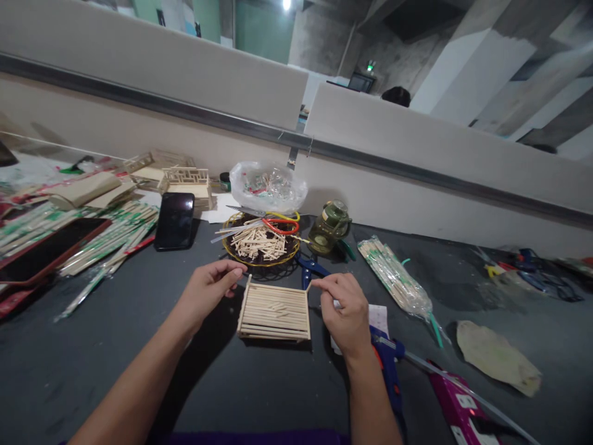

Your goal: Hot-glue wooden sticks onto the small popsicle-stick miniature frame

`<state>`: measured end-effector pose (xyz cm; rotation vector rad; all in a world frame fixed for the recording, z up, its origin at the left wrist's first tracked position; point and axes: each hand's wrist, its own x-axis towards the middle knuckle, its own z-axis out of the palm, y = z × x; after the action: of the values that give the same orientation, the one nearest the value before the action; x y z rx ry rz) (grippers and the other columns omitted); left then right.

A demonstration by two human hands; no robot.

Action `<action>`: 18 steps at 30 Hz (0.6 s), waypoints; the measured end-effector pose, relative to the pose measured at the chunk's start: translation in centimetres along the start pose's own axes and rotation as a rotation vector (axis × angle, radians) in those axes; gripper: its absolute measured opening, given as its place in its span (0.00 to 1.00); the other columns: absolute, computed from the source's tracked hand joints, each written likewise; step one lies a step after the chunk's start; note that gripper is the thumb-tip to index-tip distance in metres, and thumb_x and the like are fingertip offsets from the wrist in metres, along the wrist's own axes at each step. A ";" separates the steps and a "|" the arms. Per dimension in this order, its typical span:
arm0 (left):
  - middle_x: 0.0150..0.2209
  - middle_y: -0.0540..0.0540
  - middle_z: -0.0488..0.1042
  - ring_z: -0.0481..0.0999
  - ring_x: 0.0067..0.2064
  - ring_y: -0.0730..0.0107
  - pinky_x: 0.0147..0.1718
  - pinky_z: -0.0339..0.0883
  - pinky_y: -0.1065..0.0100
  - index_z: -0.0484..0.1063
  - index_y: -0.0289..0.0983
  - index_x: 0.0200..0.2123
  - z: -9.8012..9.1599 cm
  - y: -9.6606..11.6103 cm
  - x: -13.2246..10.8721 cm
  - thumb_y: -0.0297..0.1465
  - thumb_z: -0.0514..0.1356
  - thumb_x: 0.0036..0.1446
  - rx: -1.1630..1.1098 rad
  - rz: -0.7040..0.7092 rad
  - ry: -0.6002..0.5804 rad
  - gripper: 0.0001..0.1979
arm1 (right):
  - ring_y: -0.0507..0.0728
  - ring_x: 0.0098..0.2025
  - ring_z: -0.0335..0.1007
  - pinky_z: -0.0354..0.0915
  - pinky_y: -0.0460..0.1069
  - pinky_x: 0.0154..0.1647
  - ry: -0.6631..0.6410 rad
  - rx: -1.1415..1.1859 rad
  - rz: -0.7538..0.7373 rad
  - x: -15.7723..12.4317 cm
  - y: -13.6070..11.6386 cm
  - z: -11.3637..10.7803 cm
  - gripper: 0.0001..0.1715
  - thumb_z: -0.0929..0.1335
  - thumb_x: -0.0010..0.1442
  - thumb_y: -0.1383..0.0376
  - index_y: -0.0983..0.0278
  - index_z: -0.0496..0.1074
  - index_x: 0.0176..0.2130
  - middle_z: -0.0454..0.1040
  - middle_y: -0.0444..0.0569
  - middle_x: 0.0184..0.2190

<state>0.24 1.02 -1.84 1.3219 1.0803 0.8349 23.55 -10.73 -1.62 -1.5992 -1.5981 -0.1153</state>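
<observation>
Head: dark table, pale partition

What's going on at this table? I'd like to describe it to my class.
A person's bare hands are at a small slatted model made of thin wooden sticks. The left hand is by its far left corner, and the right hand has its fingertips at the far right corner post; whether either grips is hard to tell. Beyond, a gold-rimmed basket holds short sticks. A blue glue gun lies beside the right forearm.
</observation>
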 end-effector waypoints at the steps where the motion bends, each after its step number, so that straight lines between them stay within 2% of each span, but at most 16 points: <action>1: 0.24 0.52 0.69 0.66 0.25 0.74 0.25 0.62 0.72 0.77 0.35 0.35 0.0 0.0 0.0 0.41 0.66 0.45 0.003 0.000 -0.003 0.18 | 0.57 0.36 0.65 0.63 0.52 0.38 0.000 0.000 -0.002 0.0 0.0 0.0 0.17 0.62 0.58 0.75 0.63 0.78 0.36 0.73 0.49 0.30; 6: 0.27 0.50 0.71 0.68 0.27 0.72 0.26 0.63 0.71 0.77 0.34 0.36 -0.2 -0.4 0.3 0.40 0.65 0.45 0.027 -0.025 -0.027 0.17 | 0.57 0.36 0.65 0.63 0.52 0.39 0.009 0.003 -0.004 0.0 0.1 0.0 0.18 0.61 0.58 0.75 0.63 0.78 0.36 0.73 0.48 0.30; 11: 0.32 0.46 0.76 0.72 0.32 0.68 0.28 0.64 0.69 0.76 0.35 0.38 -0.2 -1.2 0.5 0.32 0.61 0.43 0.067 -0.106 -0.168 0.16 | 0.57 0.37 0.68 0.64 0.51 0.40 0.095 0.029 0.056 0.2 0.1 -0.3 0.17 0.61 0.59 0.73 0.62 0.77 0.37 0.74 0.49 0.32; 14: 0.32 0.47 0.77 0.73 0.33 0.66 0.30 0.64 0.68 0.75 0.36 0.39 -0.1 -1.8 0.6 0.28 0.58 0.42 0.062 -0.146 -0.267 0.18 | 0.56 0.35 0.71 0.64 0.50 0.37 0.067 0.039 0.266 -0.2 -0.7 -1.2 0.13 0.62 0.62 0.66 0.61 0.76 0.40 0.75 0.48 0.33; 18: 0.32 0.47 0.77 0.74 0.33 0.66 0.31 0.64 0.68 0.75 0.36 0.40 -0.1 -2.5 0.8 0.28 0.57 0.42 0.065 -0.135 -0.354 0.18 | 0.56 0.28 0.71 0.63 0.49 0.30 -0.193 -0.011 0.600 -2.1 -2.3 -2.2 0.14 0.63 0.62 0.53 0.59 0.72 0.38 0.75 0.45 0.28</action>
<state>0.17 1.56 -4.44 1.3723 0.9091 0.4469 22.30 -14.14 -0.37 -2.0767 -1.1868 0.3591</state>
